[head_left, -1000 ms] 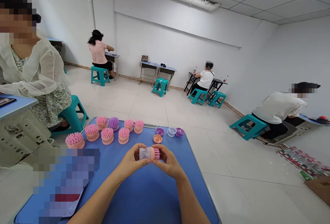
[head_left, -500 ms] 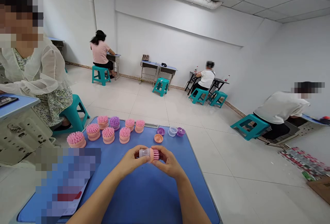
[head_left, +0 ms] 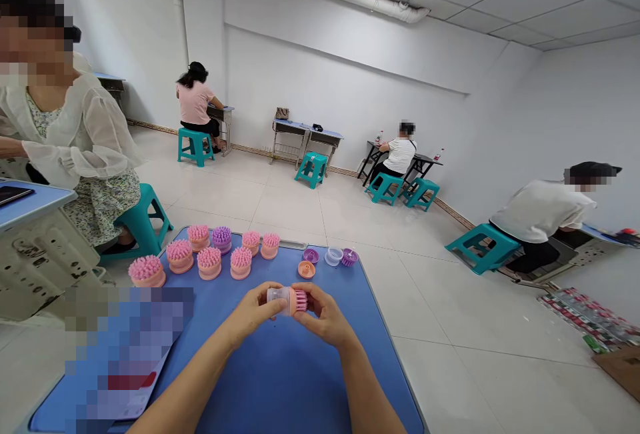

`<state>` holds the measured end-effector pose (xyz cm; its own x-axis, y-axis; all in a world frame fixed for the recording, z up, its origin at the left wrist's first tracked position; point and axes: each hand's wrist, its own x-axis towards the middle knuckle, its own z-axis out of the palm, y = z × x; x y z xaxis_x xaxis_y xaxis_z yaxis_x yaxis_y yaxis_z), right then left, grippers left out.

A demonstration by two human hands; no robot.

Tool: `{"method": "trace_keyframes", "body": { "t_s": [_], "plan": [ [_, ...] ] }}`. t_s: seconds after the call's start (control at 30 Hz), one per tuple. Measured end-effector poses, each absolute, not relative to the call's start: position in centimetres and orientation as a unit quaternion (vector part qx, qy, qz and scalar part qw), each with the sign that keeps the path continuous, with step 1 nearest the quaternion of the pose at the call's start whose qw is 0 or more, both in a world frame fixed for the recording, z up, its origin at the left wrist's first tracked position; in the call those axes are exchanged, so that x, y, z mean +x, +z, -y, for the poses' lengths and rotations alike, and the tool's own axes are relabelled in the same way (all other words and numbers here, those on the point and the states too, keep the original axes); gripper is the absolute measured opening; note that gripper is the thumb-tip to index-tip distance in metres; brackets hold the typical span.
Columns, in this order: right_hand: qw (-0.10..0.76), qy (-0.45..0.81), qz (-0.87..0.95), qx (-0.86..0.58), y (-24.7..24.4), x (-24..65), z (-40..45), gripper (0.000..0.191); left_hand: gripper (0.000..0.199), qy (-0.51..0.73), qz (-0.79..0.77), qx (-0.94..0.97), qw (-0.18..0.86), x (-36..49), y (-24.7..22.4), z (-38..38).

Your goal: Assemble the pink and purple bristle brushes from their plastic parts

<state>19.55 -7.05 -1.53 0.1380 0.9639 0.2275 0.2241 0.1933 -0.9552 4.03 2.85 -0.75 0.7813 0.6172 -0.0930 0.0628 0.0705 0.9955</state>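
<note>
My left hand [head_left: 253, 312] is closed around a clear plastic cup [head_left: 276, 295], held on its side above the desk. Against the cup's right end sits a pink bristle brush head [head_left: 301, 301] with a peach collar, and the fingers of my right hand [head_left: 326, 317] grip it. The two parts are touching; whether they are locked together I cannot tell. Beyond my hands lie an orange cap [head_left: 307, 269], a purple cap [head_left: 311, 257], a clear ring-like cup [head_left: 333, 257] and a purple bristle head [head_left: 349, 257].
Several pink brushes [head_left: 209, 262] and one purple brush [head_left: 221, 239] stand at the back left of the blue desk [head_left: 280, 381]. A blurred-out flat item [head_left: 133, 354] lies at its left. A person [head_left: 75, 127] sits close by on the left; others sit farther off.
My hands stay nearly in place, still gripping the cup and brush head. My left thumb has shifted slightly on the cup. The person at the left has moved an arm.
</note>
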Motion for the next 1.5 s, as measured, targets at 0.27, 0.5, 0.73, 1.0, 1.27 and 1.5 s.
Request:
{"method": "trace_keyframes", "body": {
  "t_s": [0.27, 0.5, 0.73, 1.0, 1.27, 1.5],
  "plan": [
    [0.521, 0.34, 0.567, -0.54, -1.5, 19.5, 7.1, 0.038, 0.038, 0.22, -0.219, 0.659, 0.685, 4.1, -1.7, -3.1],
    [0.493, 0.375, 0.528, -0.581, -1.5, 19.4, 6.8, 0.035, 0.041, 0.229, -0.229, 0.719, 0.615, 4.0, -1.5, -2.6],
    [0.484, 0.407, 0.499, -0.593, -2.1, 19.4, 6.5, 0.053, 0.035, 0.24, -0.248, 0.769, 0.538, 4.2, -0.9, -2.1],
    [0.517, 0.477, 0.468, -0.535, -1.4, 19.6, 6.6, 0.046, 0.043, 0.24, -0.224, 0.753, 0.57, 4.1, -1.1, -2.3],
    [0.514, 0.486, 0.437, -0.555, -1.5, 19.7, 6.7, 0.056, 0.035, 0.26, -0.228, 0.771, 0.534, 4.2, -1.3, -2.2],
    [0.512, 0.478, 0.426, -0.573, -1.7, 19.7, 6.4, 0.048, 0.037, 0.265, -0.2, 0.787, 0.519, 4.2, -1.4, -2.3]
  ]
}}
